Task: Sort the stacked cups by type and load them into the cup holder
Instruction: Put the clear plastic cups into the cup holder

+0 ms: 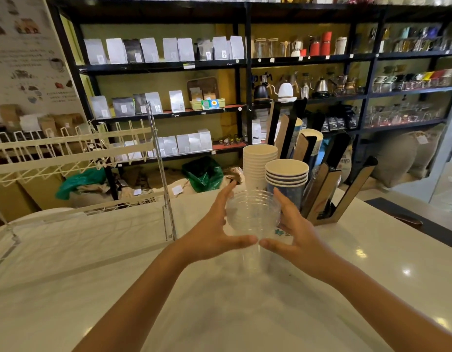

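A stack of clear plastic cups stands on the white counter, held from both sides. My left hand wraps its left side and my right hand wraps its right side, thumbs nearly meeting in front. Behind it stand a stack of white paper cups and a shorter stack of blue-striped paper cups. To their right leans the black and cardboard cup holder, its slanted slots holding some cups at the back.
A white wire rack and a clear acrylic stand occupy the counter's left. The white counter spreads in front of me. Black shelving with bags and kettles fills the background. A dark surface borders the counter at right.
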